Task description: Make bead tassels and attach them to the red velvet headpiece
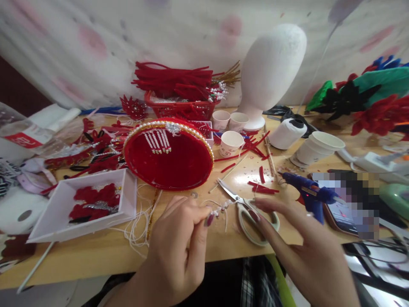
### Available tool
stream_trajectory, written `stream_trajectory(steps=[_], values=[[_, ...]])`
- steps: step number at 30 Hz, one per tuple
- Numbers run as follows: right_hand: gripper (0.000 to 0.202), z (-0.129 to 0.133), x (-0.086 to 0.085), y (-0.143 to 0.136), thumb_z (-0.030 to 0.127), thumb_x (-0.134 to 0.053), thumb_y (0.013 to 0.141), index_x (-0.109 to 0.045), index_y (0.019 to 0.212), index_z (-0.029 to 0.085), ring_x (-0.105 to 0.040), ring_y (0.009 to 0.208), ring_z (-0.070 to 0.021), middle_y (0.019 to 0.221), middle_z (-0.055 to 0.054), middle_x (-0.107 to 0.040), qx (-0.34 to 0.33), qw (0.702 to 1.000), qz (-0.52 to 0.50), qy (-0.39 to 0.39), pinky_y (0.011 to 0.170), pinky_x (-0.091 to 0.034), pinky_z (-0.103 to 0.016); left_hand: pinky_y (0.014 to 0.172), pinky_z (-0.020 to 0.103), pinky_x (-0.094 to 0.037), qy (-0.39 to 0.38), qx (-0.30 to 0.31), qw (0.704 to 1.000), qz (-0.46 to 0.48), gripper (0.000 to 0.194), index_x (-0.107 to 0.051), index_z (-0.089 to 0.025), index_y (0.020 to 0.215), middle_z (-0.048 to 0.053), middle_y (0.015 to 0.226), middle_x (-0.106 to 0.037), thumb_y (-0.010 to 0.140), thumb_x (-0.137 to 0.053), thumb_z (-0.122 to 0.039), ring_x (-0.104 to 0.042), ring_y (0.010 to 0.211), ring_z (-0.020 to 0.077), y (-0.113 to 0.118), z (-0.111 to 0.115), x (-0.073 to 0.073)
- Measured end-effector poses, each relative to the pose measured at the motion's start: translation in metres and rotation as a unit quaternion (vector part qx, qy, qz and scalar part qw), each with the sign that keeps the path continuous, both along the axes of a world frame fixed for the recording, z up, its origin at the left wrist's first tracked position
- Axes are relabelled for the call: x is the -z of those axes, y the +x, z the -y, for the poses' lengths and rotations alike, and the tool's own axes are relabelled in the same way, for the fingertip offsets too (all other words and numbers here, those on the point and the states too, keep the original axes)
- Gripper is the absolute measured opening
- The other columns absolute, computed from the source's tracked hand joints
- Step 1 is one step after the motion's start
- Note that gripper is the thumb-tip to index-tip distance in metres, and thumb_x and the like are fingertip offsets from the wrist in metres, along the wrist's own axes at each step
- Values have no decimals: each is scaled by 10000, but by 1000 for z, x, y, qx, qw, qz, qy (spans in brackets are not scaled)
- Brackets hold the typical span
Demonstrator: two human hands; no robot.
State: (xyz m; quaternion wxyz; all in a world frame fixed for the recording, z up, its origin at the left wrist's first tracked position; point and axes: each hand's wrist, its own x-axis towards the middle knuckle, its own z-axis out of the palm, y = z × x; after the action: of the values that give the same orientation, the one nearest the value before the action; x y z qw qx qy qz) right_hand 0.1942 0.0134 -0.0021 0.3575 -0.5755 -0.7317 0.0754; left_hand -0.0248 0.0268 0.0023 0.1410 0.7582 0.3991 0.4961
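My left hand (180, 238) pinches one end of a short strand of small clear and white beads (222, 207) between thumb and forefinger. Thin white thread trails from the beads toward my right hand (297, 238), whose thumb and forefinger come together at its far end; the exact hold there is hard to see. Just under the strand and the right fingertips lie scissors (244, 209) with pale handles, blades parted. Behind my hands a round red velvet piece (169, 168) stands on edge, rimmed with pearls and gold trim, with several beaded strips across its face.
At left is a white tray (128, 194) of red pieces, with loose white cord (137, 226) beside it. A blue glue gun (309, 192) and phone (341, 213) lie right. Behind are paper cups (230, 143), a thread cone (287, 133), a foam head (271, 68) and a red basket (182, 110).
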Motion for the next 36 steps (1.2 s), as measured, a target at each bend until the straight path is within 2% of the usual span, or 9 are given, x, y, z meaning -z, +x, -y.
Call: stream_trajectory(steps=[4, 7, 10, 14, 18, 22, 25, 32, 36], values=[[296, -4, -24, -18, 144, -652, 916, -644, 1189, 257, -668, 1021, -195, 1091, -47, -685, -107, 990, -46, 82, 926, -513, -340, 674, 295, -457, 43, 43, 998, -29, 246, -535, -159, 1010, 1, 791, -574, 868, -479, 34, -528, 699, 120, 3, -1, -6], [241, -13, -29, -25, 130, -665, 905, -651, 1121, 238, -665, 974, -188, 1010, -30, -697, -188, 977, -65, 77, 975, -485, -378, 663, 302, -464, 27, 58, 998, -23, 236, -529, -169, 1028, -2, 772, -576, 884, -479, 12, -549, 692, 127, 3, 1, -9], [235, -19, -27, -26, 106, -679, 880, -640, 1067, 242, -661, 967, -189, 939, -4, -714, -223, 968, -92, 64, 1021, -460, -406, 626, 288, -461, -31, 84, 996, 12, 194, -536, -195, 1004, -19, 740, -541, 921, -473, -31, -537, 659, 120, 1, 4, -9], [205, -22, -25, -25, 74, -632, 864, -608, 972, 246, -655, 875, -159, 843, 34, -682, -245, 965, -89, 41, 1123, -358, -464, 513, 256, -416, -152, 90, 984, 35, 148, -548, -242, 951, -31, 697, -500, 990, -448, -140, -504, 593, 113, 2, 10, -9], [244, -22, -21, -28, 48, -544, 848, -524, 996, 241, -624, 866, -158, 856, 15, -617, -269, 954, -136, 6, 1007, -464, -441, 469, 256, -402, -224, 58, 972, 33, 158, -544, -272, 926, -33, 689, -523, 1022, -423, -236, -481, 550, 117, 8, 14, -10], [280, -20, -17, -26, 36, -509, 852, -486, 1036, 245, -622, 910, -170, 893, 10, -610, -280, 951, -133, -11, 1069, -408, -498, 477, 252, -418, -217, 51, 974, 35, 166, -538, -279, 921, -35, 689, -527, 1024, -413, -244, -495, 559, 119, 11, 14, -9], [286, -18, -16, -19, 45, -527, 867, -509, 1080, 236, -608, 972, -190, 955, -17, -623, -267, 955, -129, -8, 1037, -428, -452, 469, 238, -433, -196, 49, 979, 35, 157, -539, -276, 915, -33, 689, -526, 1008, -431, -209, -510, 561, 116, 7, 9, -8], [280, -16, -14, -12, -23, -506, 854, -553, 1006, 207, -524, 789, -175, 833, -16, -574, -248, 966, -74, 14, 736, -448, -352, 455, 260, -421, -220, 41, 973, 47, 179, -532, -255, 874, -18, 654, -525, 995, -421, -184, -498, 532, 130, 6, 8, -9], [262, -14, -13, -14, -6, -510, 843, -550, 980, 213, -513, 734, -177, 790, -12, -572, -234, 968, -91, 20, 694, -420, -354, 449, 252, -404, -241, 48, 968, 55, 159, -541, -256, 877, -31, 635, -513, 996, -439, -225, -484, 517, 125, 8, 9, -10]])
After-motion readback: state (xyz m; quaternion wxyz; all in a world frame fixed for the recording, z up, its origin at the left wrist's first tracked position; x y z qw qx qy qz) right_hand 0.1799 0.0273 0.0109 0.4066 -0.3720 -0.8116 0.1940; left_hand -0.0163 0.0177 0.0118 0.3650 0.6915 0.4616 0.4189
